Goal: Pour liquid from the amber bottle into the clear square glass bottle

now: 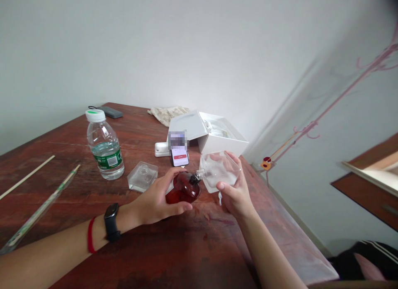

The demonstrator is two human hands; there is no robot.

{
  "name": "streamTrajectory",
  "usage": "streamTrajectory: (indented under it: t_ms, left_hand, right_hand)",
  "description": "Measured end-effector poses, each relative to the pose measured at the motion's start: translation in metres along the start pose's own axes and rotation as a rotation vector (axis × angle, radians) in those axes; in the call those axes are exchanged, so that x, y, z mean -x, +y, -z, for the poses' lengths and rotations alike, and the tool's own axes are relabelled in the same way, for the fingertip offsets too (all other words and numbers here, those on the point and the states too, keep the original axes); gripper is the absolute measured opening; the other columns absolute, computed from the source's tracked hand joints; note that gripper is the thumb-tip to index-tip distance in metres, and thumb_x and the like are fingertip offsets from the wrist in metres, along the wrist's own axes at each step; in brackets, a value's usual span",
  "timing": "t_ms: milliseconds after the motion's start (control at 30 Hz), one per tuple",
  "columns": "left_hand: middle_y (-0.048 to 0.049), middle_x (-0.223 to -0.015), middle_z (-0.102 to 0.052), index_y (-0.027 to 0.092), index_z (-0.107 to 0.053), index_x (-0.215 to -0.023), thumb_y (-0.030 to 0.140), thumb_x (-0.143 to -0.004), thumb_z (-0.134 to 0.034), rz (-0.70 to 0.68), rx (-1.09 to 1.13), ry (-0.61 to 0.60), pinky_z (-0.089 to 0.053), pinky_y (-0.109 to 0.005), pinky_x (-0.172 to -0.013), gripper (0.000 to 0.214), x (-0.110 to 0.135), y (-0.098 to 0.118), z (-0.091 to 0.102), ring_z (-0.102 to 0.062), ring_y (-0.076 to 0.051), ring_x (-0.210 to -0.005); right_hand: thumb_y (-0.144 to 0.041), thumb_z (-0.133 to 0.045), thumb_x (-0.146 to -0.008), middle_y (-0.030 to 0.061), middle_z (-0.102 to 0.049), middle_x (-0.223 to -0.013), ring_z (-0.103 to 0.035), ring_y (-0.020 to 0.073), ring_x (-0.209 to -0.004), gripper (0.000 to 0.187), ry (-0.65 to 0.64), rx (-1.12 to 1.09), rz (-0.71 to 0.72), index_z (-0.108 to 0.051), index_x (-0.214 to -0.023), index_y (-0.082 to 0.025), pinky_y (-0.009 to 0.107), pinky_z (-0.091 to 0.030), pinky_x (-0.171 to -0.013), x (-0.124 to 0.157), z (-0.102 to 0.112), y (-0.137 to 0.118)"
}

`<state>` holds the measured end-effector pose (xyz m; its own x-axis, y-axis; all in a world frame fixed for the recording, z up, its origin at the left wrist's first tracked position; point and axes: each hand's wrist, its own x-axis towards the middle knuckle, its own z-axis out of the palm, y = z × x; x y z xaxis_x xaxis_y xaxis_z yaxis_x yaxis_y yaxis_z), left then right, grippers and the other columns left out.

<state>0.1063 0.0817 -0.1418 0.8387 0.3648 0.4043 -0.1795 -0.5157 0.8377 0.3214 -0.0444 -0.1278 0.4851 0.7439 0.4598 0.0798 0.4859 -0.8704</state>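
Observation:
My left hand (163, 197) is wrapped round a dark red-brown bottle (185, 187) with a black neck, tilted up to the right. In my right hand (238, 193) is a clear, flat-sided bottle (219, 171) turned on its side. Its threaded neck points left and meets the dark bottle's neck; whether liquid passes between them I cannot tell. Below the clear bottle a small pale strip (220, 198) shows by my right fingers. Left of my left hand, a clear square block-like container (143, 176) with a round opening on top sits on the table.
On the wooden table (149, 256) stand a water bottle (105, 150) with a white cap and a white box (225, 142) with its lid leaning. A phone (179, 156), white case (161, 149), cloth (168, 114), grey case (110, 112), bare stick (27, 176) and wrapped chopsticks (43, 210) lie around.

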Motion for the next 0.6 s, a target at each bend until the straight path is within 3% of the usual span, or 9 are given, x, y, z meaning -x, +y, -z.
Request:
streamTrajectory:
  t_ms: [600]
  left_hand:
    - [-0.0116, -0.134, -0.069, 0.024, -0.044, -0.144, 0.051, -0.088, -0.082, -0.001, -0.009, 0.001, -0.052, -0.046, -0.105, 0.073, -0.0004, 0.0003, 0.0004, -0.069, -0.033, -0.118]
  right_hand:
    - [-0.046, -0.099, -0.065, 0.0051, -0.073, -0.133, -0.068, 0.0356, -0.126, 0.085, -0.011, -0.007, 0.009, -0.057, -0.139, -0.038, 0.054, -0.055, -0.105, -0.0003, 0.0, -0.0009]
